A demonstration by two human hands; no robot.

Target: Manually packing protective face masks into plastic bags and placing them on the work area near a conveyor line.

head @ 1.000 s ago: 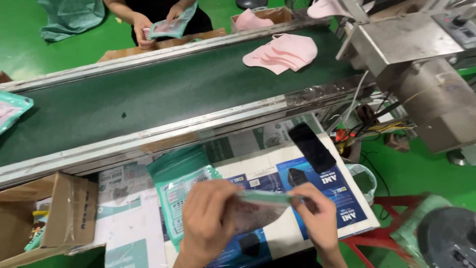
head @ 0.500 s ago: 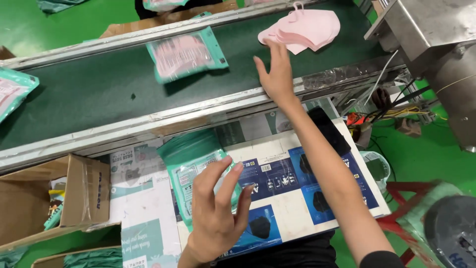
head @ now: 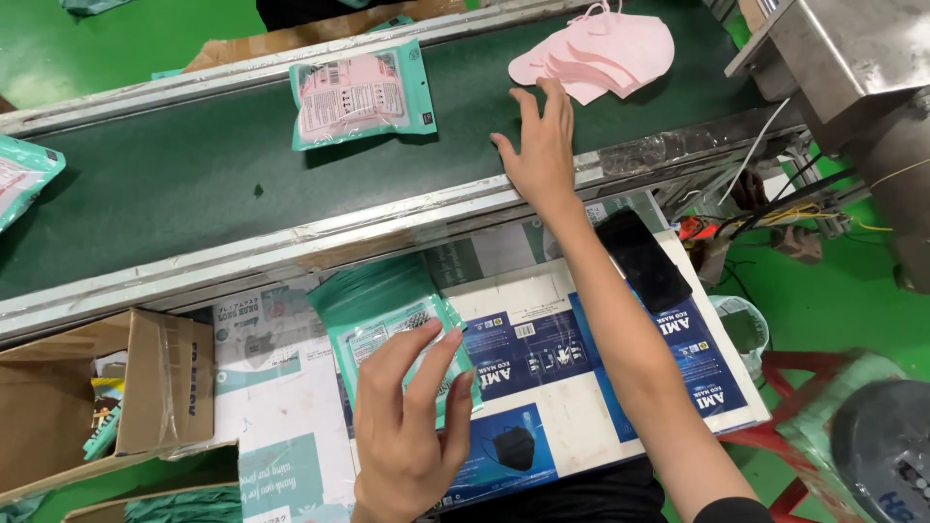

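Observation:
My right hand stretches over the dark green conveyor belt, fingers spread, just below a pile of pink face masks and holding nothing. A filled teal pouch with pink masks inside lies on the belt to the left of that hand. My left hand hovers with fingers apart over a stack of empty teal pouches on the paper-covered worktable, its fingertips at the top pouch.
A black phone lies on the table by my right forearm. An open cardboard box stands at the left. Another teal pouch sits at the belt's left edge. A metal machine and wiring fill the right side.
My hands let go of the filled pouch, which now lies on the belt. My right hand reached out over the belt toward the pink masks; my left hand dropped to the pouch stack.

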